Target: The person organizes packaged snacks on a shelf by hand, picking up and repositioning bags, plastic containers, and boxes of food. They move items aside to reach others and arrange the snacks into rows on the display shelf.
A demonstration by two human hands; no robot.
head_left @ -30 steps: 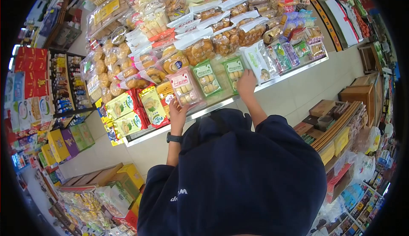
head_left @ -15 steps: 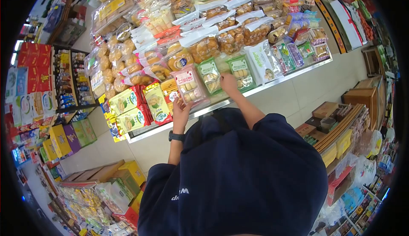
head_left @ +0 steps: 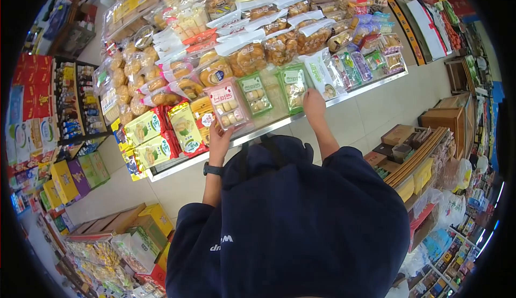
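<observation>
The right hand (head_left: 314, 106) has moved to the outer green pack (head_left: 294, 84), fingers curled, hold unclear; left hand (head_left: 219, 142), fingers part-open, touches pink pack (head_left: 227, 106).

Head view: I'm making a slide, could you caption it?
Left hand at a pink pack, right hand at a green pack, along a snack display's metal edge.

Loose navy top (head_left: 312, 228), soft cloth, broad folds. White lettering (head_left: 221, 243) on its left side, partly lost in a crease. Relative to lettering: left sleeve (head_left: 194, 220) just beside, ending short of the wrist; right sleeve (head_left: 352, 166) well across, same navy; black wristwatch (head_left: 213, 169) up beyond it, dark band.
</observation>
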